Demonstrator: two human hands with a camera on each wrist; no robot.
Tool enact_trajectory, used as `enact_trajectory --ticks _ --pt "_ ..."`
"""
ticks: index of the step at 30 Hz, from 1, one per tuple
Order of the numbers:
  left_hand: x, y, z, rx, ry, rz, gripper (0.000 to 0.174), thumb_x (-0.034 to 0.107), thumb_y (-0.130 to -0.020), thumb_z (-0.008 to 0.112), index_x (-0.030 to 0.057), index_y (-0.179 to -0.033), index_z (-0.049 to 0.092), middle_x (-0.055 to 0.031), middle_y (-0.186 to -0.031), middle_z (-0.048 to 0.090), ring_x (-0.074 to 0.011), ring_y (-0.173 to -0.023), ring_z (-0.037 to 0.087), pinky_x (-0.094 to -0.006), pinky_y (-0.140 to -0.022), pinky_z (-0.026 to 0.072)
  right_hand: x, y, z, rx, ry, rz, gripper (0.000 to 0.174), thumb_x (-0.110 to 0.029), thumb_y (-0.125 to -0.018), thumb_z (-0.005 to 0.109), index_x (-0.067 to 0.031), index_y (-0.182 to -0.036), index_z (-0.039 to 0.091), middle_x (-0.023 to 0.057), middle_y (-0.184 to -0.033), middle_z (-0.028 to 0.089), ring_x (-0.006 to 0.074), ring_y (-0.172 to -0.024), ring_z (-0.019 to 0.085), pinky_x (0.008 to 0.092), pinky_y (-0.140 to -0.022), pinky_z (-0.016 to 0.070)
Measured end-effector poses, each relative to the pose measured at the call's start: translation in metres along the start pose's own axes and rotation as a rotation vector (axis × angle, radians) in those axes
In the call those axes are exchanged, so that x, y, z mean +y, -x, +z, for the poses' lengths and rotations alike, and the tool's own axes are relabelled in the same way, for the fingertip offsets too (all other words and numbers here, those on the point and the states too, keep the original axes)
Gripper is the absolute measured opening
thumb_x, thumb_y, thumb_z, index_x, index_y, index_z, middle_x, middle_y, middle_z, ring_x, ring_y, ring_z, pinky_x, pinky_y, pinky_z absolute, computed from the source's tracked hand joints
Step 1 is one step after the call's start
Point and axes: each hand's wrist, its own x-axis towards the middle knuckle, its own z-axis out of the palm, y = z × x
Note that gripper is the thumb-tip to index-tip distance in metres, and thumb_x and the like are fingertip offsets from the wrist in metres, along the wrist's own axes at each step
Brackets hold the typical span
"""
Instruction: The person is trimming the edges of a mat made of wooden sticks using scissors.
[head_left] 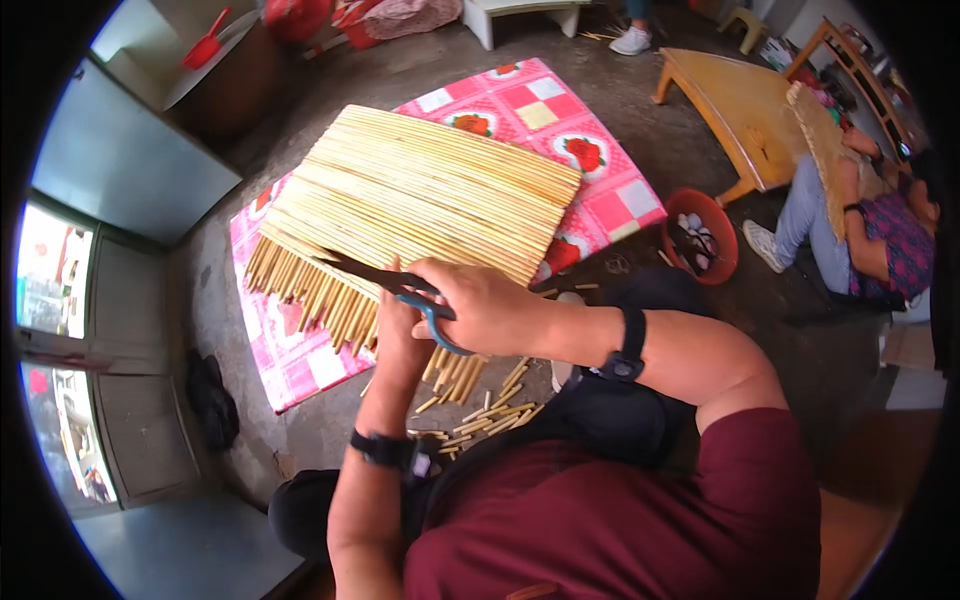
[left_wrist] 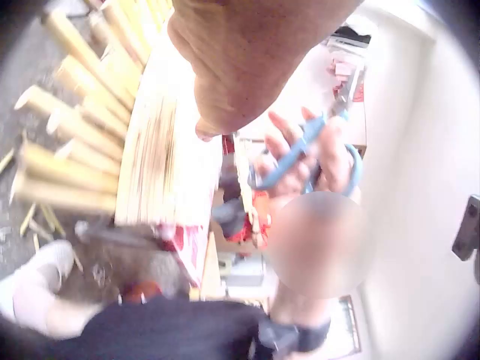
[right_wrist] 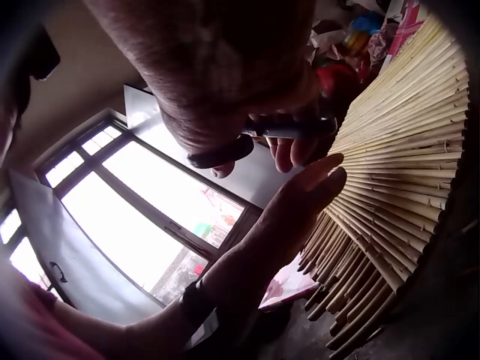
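A mat of straw-coloured stalks [head_left: 420, 190] lies flat in front of me, with uneven stalk ends [head_left: 325, 310] jutting out along its near left side. My right hand [head_left: 500, 310] grips scissors [head_left: 437, 325] by their blue handles, and the dark blades point left over the mat's near edge. In the left wrist view, fingers curl through the scissors' loops. My left hand [head_left: 402, 325] is beneath the scissors at that edge, partly hidden by the right hand. In the right wrist view, the left hand's fingertips [right_wrist: 335, 176] reach the mat with its fingers fairly straight.
Under the mat is a pink flowered covering [head_left: 610, 180]. Cut stalk pieces [head_left: 490, 420] litter the floor near my legs. A red basin [head_left: 712, 240] stands to the right, by a low wooden table [head_left: 730, 110] and a seated person [head_left: 885, 235] with another mat. Grey cabinets [head_left: 135, 150] stand left.
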Motion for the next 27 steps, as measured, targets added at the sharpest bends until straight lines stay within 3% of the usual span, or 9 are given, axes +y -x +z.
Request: enact_trajectory --ticks 1,2,3,8,13,19,21,22,27 --pt "-0.031 -0.007 -0.003 0.128 -0.416 0.205 0.053 0.035 -0.078 0.074 0.0067 -0.122 0.062 -0.0224 -0.136 0.052 -0.0437 -0.132 0.041 -0.0543 -0.109 0.0309 -0.002 0.001 0.000 -0.022 -0.026 0.001 0.052 -0.025 -0.081 0.077 -0.0044 -0.120 0.050 0.0180 -0.087 0.065 0.0355 -0.083 0.067 0.0430 -0.070 0.0523" --pt "-0.068 -0.018 0.008 0.210 -0.469 0.155 0.057 0.038 -0.080 0.073 0.0069 -0.126 0.059 -0.0235 -0.140 0.048 -0.0449 -0.134 0.037 -0.0549 -0.111 0.0291 -0.007 0.002 -0.003 -0.058 -0.026 0.020 0.052 -0.026 -0.082 0.076 -0.0049 -0.121 0.050 0.0178 -0.085 0.065 0.0360 -0.081 0.067 0.0429 -0.069 0.0523" --pt "-0.100 -0.030 0.008 0.294 -0.530 0.102 0.062 0.040 -0.081 0.073 0.0071 -0.130 0.057 -0.0247 -0.144 0.043 -0.0462 -0.137 0.034 -0.0554 -0.112 0.0272 -0.010 0.002 -0.005 -0.097 -0.028 0.032 0.051 -0.028 -0.083 0.075 -0.0054 -0.121 0.050 0.0177 -0.082 0.065 0.0364 -0.079 0.067 0.0427 -0.068 0.0524" --pt "-0.107 -0.089 -0.031 0.123 -0.422 -0.402 0.077 0.055 -0.089 0.057 0.0124 -0.149 0.036 -0.0191 -0.160 0.014 -0.0369 -0.149 0.007 -0.0554 -0.118 0.0106 -0.002 0.008 -0.004 -0.370 0.327 -0.021 0.051 -0.043 -0.084 0.071 -0.0012 -0.104 0.049 0.0182 -0.073 0.063 0.0376 -0.070 0.065 0.0434 -0.059 0.0507" --pt "-0.132 -0.101 -0.022 0.050 -0.551 -0.536 0.072 0.054 -0.094 0.046 0.0149 -0.152 0.029 -0.0159 -0.161 0.017 -0.0379 -0.149 0.008 -0.0586 -0.118 0.0050 -0.004 0.011 -0.006 -0.361 0.299 -0.046 0.052 -0.049 -0.081 0.071 -0.0027 -0.095 0.051 0.0177 -0.066 0.063 0.0375 -0.063 0.066 0.0460 -0.056 0.0508" --pt "-0.107 -0.096 -0.028 0.061 -0.608 -0.575 0.069 0.057 -0.097 0.037 0.0200 -0.154 0.026 -0.0117 -0.161 0.018 -0.0310 -0.150 0.011 -0.0487 -0.120 0.0060 -0.003 0.016 -0.007 -0.300 0.164 -0.103 0.035 -0.029 -0.083 0.067 0.0008 -0.092 0.051 0.0198 -0.064 0.061 0.0372 -0.063 0.065 0.0460 -0.058 0.0508" --pt "-0.110 -0.094 -0.028 0.056 -0.646 -0.585 0.068 0.057 -0.098 0.035 0.0202 -0.154 0.025 -0.0112 -0.161 0.018 -0.0309 -0.150 0.011 -0.0484 -0.120 0.0074 -0.002 0.016 -0.004 -0.297 0.197 -0.108 0.034 -0.028 -0.083 0.068 0.0007 -0.091 0.052 0.0197 -0.064 0.062 0.0372 -0.063 0.065 0.0459 -0.058 0.0509" --pt "-0.111 -0.093 -0.028 0.075 -0.657 -0.568 0.067 0.056 -0.098 0.036 0.0195 -0.154 0.026 -0.0120 -0.161 0.020 -0.0313 -0.149 0.013 -0.0492 -0.120 0.0088 -0.003 0.017 -0.002 -0.306 0.237 -0.096 0.041 -0.031 -0.080 0.075 -0.0022 -0.091 0.049 0.0147 -0.067 0.060 0.0364 -0.065 0.063 0.0449 -0.057 0.0475" --pt "-0.118 -0.090 -0.026 0.125 -0.642 -0.523 0.066 0.055 -0.098 0.038 0.0185 -0.153 0.029 -0.0141 -0.159 0.024 -0.0327 -0.148 0.016 -0.0507 -0.119 0.0098 0.003 0.020 0.008 -0.323 0.291 -0.142 0.039 -0.029 -0.078 0.075 -0.0025 -0.089 0.049 0.0140 -0.066 0.059 0.0353 -0.063 0.062 0.0449 -0.056 0.0473"
